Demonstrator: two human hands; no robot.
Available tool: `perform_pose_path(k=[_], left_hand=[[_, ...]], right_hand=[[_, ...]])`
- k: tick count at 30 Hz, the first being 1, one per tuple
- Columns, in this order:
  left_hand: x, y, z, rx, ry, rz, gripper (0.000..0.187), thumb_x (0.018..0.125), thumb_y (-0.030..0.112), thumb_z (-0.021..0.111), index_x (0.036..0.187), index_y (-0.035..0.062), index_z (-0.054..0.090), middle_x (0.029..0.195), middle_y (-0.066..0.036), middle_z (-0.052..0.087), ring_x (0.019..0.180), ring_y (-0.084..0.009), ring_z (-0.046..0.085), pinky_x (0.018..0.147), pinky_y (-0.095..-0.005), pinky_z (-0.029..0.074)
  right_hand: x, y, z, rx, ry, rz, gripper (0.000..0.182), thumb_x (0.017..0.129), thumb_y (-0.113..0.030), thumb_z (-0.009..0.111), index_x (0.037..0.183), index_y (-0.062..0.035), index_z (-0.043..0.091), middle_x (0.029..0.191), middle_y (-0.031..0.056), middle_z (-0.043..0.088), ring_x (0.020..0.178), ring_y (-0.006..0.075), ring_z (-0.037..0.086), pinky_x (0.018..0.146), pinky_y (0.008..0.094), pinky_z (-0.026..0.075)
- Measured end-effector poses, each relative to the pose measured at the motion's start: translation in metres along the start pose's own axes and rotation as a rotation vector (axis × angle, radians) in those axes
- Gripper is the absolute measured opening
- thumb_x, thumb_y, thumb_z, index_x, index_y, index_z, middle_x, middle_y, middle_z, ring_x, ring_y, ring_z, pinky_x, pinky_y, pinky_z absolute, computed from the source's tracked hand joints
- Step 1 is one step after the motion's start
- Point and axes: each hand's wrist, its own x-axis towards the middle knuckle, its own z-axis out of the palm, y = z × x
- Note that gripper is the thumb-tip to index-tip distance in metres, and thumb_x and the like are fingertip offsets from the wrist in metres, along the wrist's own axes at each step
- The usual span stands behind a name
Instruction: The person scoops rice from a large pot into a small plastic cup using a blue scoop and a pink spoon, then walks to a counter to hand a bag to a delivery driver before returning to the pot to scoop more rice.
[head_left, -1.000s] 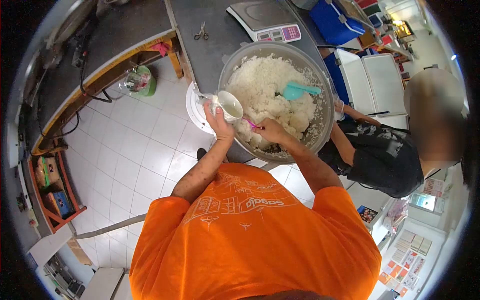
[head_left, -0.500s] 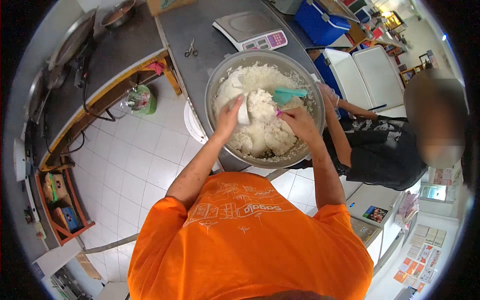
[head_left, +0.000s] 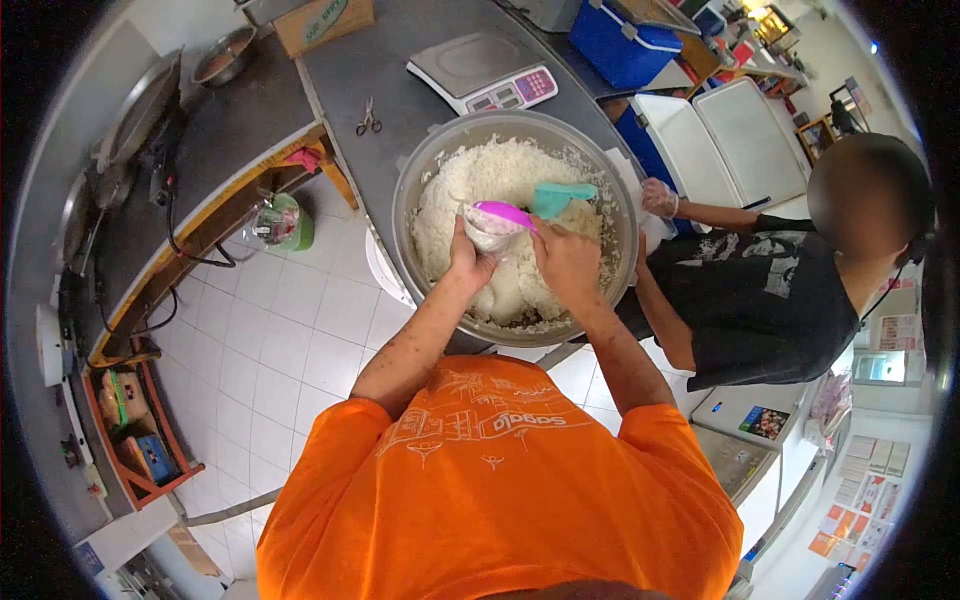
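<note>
While cupping a small white bowl (head_left: 492, 238) in the left hand (head_left: 469, 260), pinching a purple paddle (head_left: 506, 212) in the right hand (head_left: 568, 262), with blade over the bowl's mouth. Holding bowl and paddle above white rice (head_left: 500, 160) heaped in a wide grey tub (head_left: 403, 220), near a teal scoop (head_left: 558, 198) resting in the rice. Working at a dark counter (head_left: 335, 75), with scissors (head_left: 370, 119) and a scale (head_left: 485, 78) beyond the tub and a co-worker (head_left: 775, 290) on the right.

Head cam, one fisheye view.
I look steeply down from the wearer's head: tub (head_left: 404, 225) upper middle, shirt (head_left: 500, 500) close below.
</note>
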Motion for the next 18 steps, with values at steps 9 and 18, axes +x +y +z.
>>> perform_pose_path(k=[9,18], left_hand=[[-0.006,0.007,0.0,0.191,0.053,0.251,0.049,0.092,0.041,0.026,0.115,0.0068,0.053,0.107,-0.01,0.059,0.097,-0.0231,0.058,0.084,-0.0394,0.048],[-0.032,0.042,-0.002,0.328,0.048,0.086,0.049,0.093,0.038,0.025,0.12,0.005,0.049,0.113,-0.011,0.057,0.1,-0.0229,0.057,0.088,-0.041,0.046]], right_hand=[[-0.025,-0.017,0.026,1.069,-0.535,0.774,0.024,0.091,-0.02,0.047,0.09,-0.002,0.063,0.075,0.0181,0.063,0.06,0.0308,0.058,0.059,0.0362,0.044],[-0.007,-0.01,0.007,0.359,-0.615,0.403,0.026,0.092,-0.02,0.045,0.094,0.0018,0.06,0.083,0.0223,0.063,0.079,0.0369,0.062,0.07,0.0434,0.048]])
